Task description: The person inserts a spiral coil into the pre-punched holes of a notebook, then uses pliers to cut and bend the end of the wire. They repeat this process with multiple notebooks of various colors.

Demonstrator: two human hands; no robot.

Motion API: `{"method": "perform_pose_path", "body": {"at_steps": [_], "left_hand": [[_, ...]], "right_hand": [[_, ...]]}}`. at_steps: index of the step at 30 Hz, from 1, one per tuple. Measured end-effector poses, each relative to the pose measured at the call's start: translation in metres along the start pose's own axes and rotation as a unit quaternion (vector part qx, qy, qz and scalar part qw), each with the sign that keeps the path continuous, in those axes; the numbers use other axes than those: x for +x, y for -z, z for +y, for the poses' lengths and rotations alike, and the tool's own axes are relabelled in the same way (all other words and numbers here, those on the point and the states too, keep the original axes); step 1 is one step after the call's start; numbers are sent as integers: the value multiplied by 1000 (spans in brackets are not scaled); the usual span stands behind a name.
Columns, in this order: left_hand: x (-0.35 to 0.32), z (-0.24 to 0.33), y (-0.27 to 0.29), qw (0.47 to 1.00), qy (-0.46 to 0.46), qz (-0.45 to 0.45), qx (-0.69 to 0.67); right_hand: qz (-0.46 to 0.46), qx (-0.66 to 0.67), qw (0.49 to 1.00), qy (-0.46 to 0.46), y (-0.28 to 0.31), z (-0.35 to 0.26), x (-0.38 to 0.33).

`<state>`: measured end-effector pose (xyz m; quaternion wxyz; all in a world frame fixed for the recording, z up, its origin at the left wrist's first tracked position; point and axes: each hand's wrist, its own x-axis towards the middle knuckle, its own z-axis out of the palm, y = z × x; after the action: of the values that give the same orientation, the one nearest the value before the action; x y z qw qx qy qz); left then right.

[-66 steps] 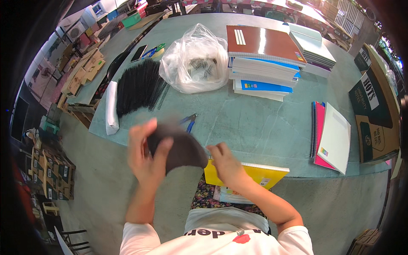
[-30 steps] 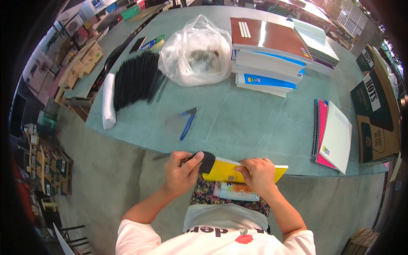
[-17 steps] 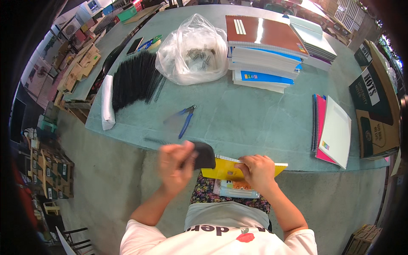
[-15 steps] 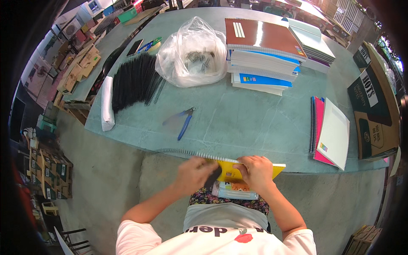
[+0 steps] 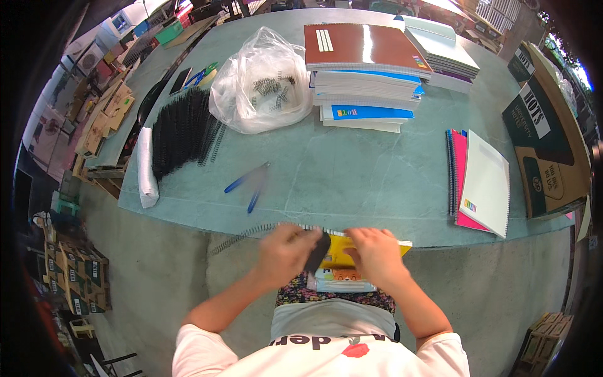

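A yellow notebook (image 5: 340,254) is held upright at the table's near edge, and my right hand (image 5: 379,256) grips it with the thumb in front and the fingers over the top. A dark spiral binding coil (image 5: 242,237) runs along its upper edge and sticks out loose to the left. Closed at that edge, my left hand (image 5: 284,254) is on the coil, its fingertips blurred. A soft-looking black piece (image 5: 318,253) hangs by those fingers; its kind is unclear. Below, a light-blue packet with an orange picture (image 5: 344,281) rests on my lap.
Blue-handled nippers (image 5: 252,186) lie on the table (image 5: 352,182). Behind are black coils (image 5: 182,135), a white roll (image 5: 147,169), a plastic bag of coil scraps (image 5: 260,88) and notebook stacks (image 5: 367,50). Spiral notebooks (image 5: 487,185) and a carton (image 5: 543,144) stand at right.
The view has shifted, so things on the table appear farther left. The coil's loose end now hangs lower and farther left of my left hand. My right hand still holds the notebook.
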<state>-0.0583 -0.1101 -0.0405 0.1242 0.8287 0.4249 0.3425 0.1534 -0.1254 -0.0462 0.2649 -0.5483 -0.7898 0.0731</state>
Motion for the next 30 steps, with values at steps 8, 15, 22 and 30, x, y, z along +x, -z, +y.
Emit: {"method": "perform_pose_path", "body": {"at_steps": [8, 15, 22, 30], "left_hand": [[15, 11, -9, 997, 13, -73, -33], [18, 15, -9, 999, 12, -30, -28], [36, 27, -6, 988, 52, 120, -79], [36, 24, -15, 995, -9, 90, -35]], "right_hand": [[-31, 512, 802, -306, 28, 81, -65], [6, 582, 753, -307, 17, 61, -56], [24, 599, 743, -297, 7, 65, -66], [30, 591, 751, -295, 14, 60, -58]]}}
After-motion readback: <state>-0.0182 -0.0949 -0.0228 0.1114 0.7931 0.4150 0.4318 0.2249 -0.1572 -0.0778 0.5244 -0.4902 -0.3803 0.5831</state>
